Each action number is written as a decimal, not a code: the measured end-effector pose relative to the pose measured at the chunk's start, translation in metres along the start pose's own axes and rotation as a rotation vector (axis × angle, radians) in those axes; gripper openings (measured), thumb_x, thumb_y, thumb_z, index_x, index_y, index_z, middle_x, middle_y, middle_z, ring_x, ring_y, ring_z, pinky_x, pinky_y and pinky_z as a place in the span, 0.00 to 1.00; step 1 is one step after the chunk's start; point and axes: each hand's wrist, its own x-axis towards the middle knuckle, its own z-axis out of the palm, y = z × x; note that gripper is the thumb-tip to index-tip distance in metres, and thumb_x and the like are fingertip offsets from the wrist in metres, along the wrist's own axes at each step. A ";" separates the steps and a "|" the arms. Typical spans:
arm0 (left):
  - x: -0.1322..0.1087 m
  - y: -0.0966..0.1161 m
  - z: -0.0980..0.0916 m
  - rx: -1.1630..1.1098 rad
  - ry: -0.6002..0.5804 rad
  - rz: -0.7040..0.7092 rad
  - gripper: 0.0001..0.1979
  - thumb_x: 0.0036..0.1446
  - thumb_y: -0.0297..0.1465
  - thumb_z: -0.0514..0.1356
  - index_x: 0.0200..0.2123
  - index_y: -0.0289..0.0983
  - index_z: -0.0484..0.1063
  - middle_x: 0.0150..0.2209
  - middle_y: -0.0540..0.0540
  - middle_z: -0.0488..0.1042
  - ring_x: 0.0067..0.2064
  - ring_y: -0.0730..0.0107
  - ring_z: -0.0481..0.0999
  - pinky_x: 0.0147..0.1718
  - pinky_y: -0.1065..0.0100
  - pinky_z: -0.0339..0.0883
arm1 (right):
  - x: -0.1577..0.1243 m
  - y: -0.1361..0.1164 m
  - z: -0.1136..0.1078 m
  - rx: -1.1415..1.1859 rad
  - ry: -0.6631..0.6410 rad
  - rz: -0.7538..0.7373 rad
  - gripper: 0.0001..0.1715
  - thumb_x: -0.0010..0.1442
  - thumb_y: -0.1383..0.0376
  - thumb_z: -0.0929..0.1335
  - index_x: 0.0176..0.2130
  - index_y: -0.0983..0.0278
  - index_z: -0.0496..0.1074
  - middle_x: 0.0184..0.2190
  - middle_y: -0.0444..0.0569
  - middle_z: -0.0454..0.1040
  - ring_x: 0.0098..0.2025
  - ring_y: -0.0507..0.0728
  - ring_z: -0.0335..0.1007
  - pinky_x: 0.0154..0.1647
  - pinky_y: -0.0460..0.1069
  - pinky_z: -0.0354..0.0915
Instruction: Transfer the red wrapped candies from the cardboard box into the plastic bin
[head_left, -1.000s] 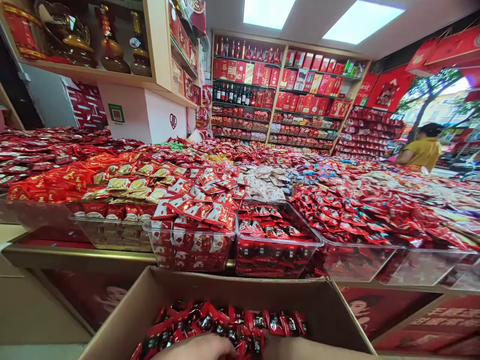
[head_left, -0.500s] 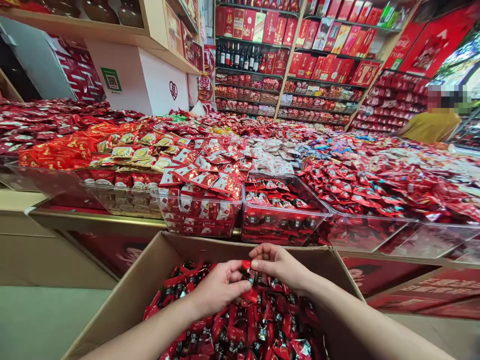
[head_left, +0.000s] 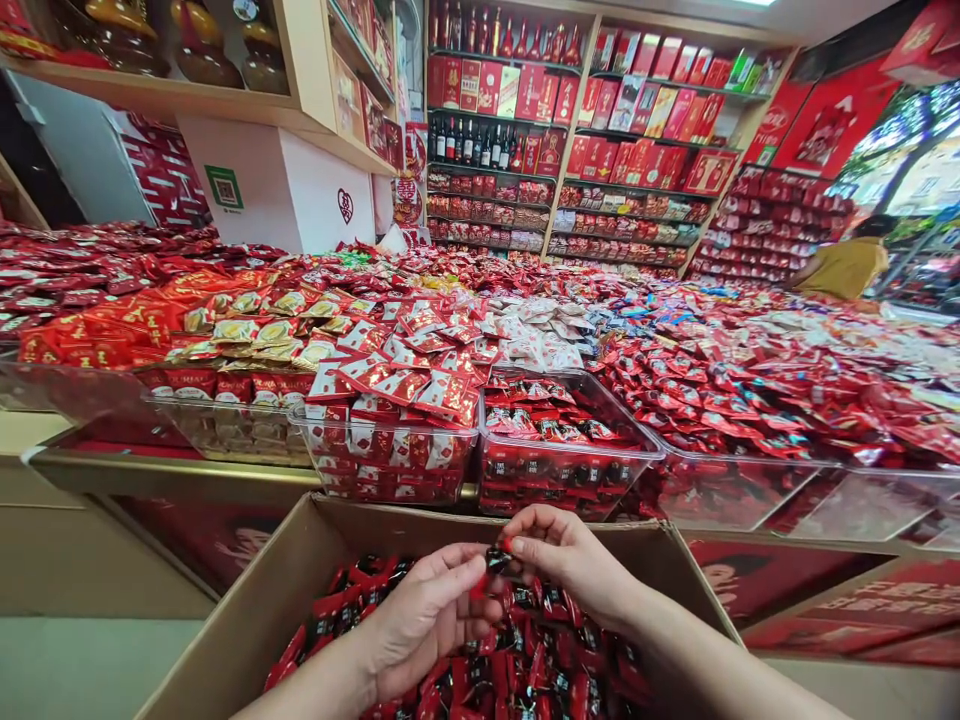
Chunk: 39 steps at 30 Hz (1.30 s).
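A cardboard box (head_left: 247,610) at the bottom holds a heap of red and black wrapped candies (head_left: 525,660). Over that heap my left hand (head_left: 424,615) and my right hand (head_left: 559,555) meet, fingers pinched together. Between their fingertips sits one small red and black candy (head_left: 496,560); both hands grip it. Just beyond the box stands a clear plastic bin (head_left: 562,465) filled with the same kind of candies.
Clear bins (head_left: 390,460) of red packets line a long counter (head_left: 172,470) heaped with sweets. Shelves (head_left: 570,130) of red boxes and bottles cover the back wall. A person in a yellow top (head_left: 844,265) stands at the far right.
A second ago only part of one hand showed at the bottom edge. Both hands then came up over the box and pinched a candy; they have since stayed put while the camera tilted up slightly.
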 end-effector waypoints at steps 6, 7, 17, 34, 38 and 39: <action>0.005 -0.001 -0.002 0.210 0.191 0.219 0.14 0.43 0.26 0.61 0.35 0.35 0.63 0.33 0.49 0.70 0.35 0.73 0.69 0.38 0.68 0.60 | -0.003 -0.002 0.003 0.129 0.004 0.031 0.15 0.49 0.62 0.65 0.37 0.66 0.63 0.28 0.45 0.67 0.26 0.48 0.63 0.23 0.45 0.62; 0.006 0.000 -0.002 0.251 0.208 0.254 0.14 0.42 0.27 0.61 0.35 0.34 0.63 0.34 0.48 0.70 0.36 0.73 0.69 0.39 0.68 0.60 | -0.004 -0.001 0.002 0.099 -0.017 0.040 0.16 0.47 0.62 0.66 0.37 0.66 0.63 0.27 0.45 0.67 0.25 0.48 0.63 0.23 0.45 0.61; 0.009 0.006 -0.012 0.472 0.101 0.331 0.20 0.45 0.25 0.58 0.43 0.35 0.58 0.32 0.49 0.69 0.33 0.74 0.69 0.34 0.69 0.62 | -0.005 -0.005 -0.006 0.022 -0.032 0.024 0.16 0.45 0.66 0.68 0.35 0.66 0.61 0.20 0.39 0.63 0.18 0.44 0.57 0.19 0.42 0.55; 0.000 -0.001 0.006 0.453 0.028 0.258 0.24 0.47 0.26 0.56 0.48 0.41 0.50 0.26 0.55 0.64 0.25 0.78 0.67 0.27 0.72 0.60 | -0.008 -0.003 -0.006 -0.353 -0.069 0.008 0.20 0.50 0.51 0.61 0.23 0.66 0.58 0.17 0.41 0.61 0.19 0.46 0.54 0.20 0.42 0.52; -0.003 0.007 0.006 0.475 0.000 0.299 0.22 0.49 0.27 0.55 0.47 0.43 0.51 0.26 0.55 0.63 0.25 0.80 0.63 0.26 0.74 0.58 | -0.010 -0.005 -0.006 -0.389 -0.091 0.019 0.22 0.52 0.50 0.58 0.23 0.66 0.58 0.16 0.39 0.58 0.18 0.46 0.52 0.19 0.42 0.52; -0.004 0.009 0.006 0.476 -0.011 0.289 0.23 0.49 0.27 0.55 0.47 0.43 0.51 0.26 0.55 0.63 0.25 0.80 0.63 0.25 0.75 0.57 | -0.011 -0.006 -0.005 -0.446 -0.087 -0.020 0.21 0.52 0.50 0.58 0.23 0.66 0.58 0.16 0.40 0.58 0.18 0.46 0.52 0.19 0.42 0.52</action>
